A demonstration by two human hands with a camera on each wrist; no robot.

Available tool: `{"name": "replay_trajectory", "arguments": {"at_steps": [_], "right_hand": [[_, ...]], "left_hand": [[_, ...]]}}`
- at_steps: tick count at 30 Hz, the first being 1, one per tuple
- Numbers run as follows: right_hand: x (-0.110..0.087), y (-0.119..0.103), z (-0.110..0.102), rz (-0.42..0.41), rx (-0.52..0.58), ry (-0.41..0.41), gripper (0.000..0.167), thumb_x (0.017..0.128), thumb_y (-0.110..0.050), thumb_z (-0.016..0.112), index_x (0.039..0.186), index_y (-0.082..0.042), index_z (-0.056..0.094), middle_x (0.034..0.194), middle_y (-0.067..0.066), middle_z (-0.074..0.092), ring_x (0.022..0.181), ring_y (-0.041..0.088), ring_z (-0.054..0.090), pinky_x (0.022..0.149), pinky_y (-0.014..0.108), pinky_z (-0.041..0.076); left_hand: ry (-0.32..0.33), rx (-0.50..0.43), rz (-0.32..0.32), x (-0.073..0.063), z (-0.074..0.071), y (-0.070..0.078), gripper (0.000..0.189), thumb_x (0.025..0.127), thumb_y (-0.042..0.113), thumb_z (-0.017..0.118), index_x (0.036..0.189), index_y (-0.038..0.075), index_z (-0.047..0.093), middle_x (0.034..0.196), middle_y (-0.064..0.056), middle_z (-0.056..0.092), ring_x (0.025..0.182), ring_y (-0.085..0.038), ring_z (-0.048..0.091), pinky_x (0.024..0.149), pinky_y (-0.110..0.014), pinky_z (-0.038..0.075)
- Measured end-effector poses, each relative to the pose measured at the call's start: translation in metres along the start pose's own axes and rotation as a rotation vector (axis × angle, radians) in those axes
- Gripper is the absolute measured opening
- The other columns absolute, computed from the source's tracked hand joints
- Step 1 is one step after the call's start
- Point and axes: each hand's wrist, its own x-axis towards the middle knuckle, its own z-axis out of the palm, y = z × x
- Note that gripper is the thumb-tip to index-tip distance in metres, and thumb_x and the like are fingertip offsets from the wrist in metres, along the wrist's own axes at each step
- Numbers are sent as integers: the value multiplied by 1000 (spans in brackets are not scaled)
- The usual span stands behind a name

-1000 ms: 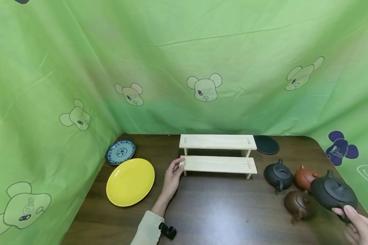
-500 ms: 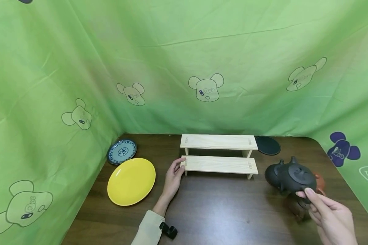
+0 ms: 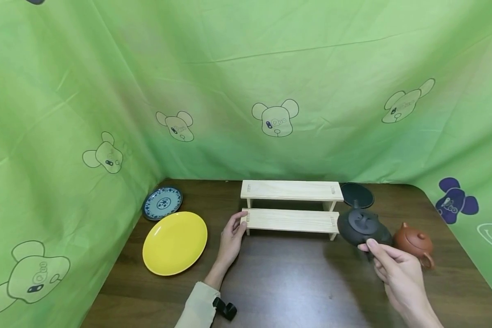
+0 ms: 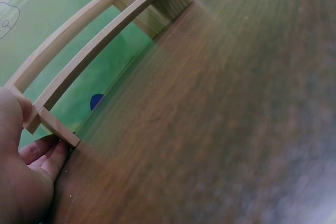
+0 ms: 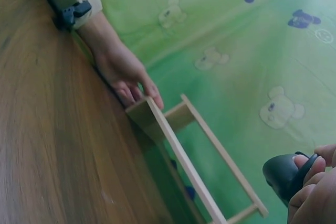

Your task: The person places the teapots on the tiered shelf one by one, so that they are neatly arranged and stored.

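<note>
My right hand (image 3: 403, 275) pinches the handle of a black teapot (image 3: 362, 223), held upright off the table beside the right end of a two-tier wooden stand (image 3: 291, 219). In the right wrist view, my fingers curl round that handle. A second black teapot is mostly hidden behind the held one. Close by, a reddish-brown teapot (image 3: 413, 240) stands on the table, while the dark brown teapot is out of sight behind my right hand. At the stand's left end, my left hand (image 3: 229, 241) grips the lower tier, with one finger over its top.
A round dark plate (image 3: 357, 195) lies behind the teapots, next to the upper tier. Over on the left are a large yellow plate (image 3: 175, 243) and a blue patterned plate (image 3: 162, 203). Green cloth (image 3: 213, 91) hangs round the back and sides of the brown table (image 3: 287, 282).
The black teapot in my right hand has moved left and away from me, from above the table's right edge to the stand's right end. My left hand has stayed on the stand.
</note>
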Motion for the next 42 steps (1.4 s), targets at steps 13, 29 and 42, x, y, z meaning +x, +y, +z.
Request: {"name": "replay_trajectory", "arguments": {"at_steps": [13, 29, 42], "right_hand": [[7, 8, 44, 44, -115, -31, 28, 108, -3, 71, 86, -9, 87, 60, -8, 58, 57, 20, 12, 52, 44, 3], [28, 18, 93, 15, -93, -45, 25, 106, -5, 74, 84, -5, 85, 67, -7, 66, 54, 4, 27, 52, 39, 10], [41, 26, 130, 25, -63, -55, 23, 106, -9, 76, 85, -4, 86, 65, -8, 65, 54, 0, 36, 52, 30, 14]], "left_hand": [[16, 40, 67, -3, 0, 1, 30, 112, 26, 70, 141, 23, 73, 144, 0, 72, 131, -18, 69, 107, -29, 56], [2, -9, 9, 1, 1, 1, 32, 112, 16, 68, 140, 29, 73, 141, 10, 73, 128, -20, 71, 103, -26, 56], [3, -25, -42, 3, 0, -9, 31, 111, 25, 71, 141, 30, 71, 143, 5, 72, 132, -19, 69, 107, -26, 54]]}}
